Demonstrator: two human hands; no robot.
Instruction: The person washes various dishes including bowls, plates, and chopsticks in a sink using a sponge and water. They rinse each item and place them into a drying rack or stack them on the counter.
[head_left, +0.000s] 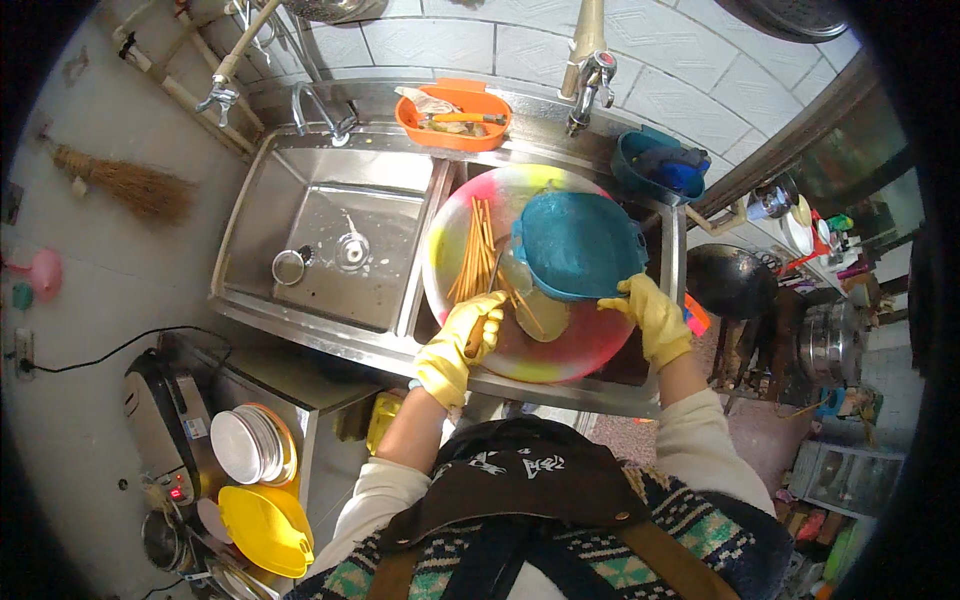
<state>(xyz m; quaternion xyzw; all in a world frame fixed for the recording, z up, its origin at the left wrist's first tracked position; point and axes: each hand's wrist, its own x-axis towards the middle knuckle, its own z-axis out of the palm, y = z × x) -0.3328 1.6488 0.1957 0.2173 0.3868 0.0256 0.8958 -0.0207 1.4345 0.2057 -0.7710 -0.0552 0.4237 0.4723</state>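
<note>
My left hand (459, 341), in a yellow rubber glove, is closed around the wooden handle (475, 337) of a tool whose thin metal part points up over a multicoloured round basin (600, 356). The tool's far end is hard to make out. My right hand (651, 315), also gloved, grips the lower right rim of a teal plastic basin (579, 244), held over the right side of the round basin. A bundle of wooden chopsticks (472, 259) leans at the left inside the round basin. Near its middle lies a pale yellowish round thing (543, 319), partly under the chopsticks.
The steel sink's left bowl (330, 289) holds a drain strainer (289, 267). An orange caddy (452, 142) and a teal caddy (651, 187) stand on the back ledge, with taps (592, 82) above. A wok (731, 281) stands at the right; stacked plates (244, 444) are at the lower left.
</note>
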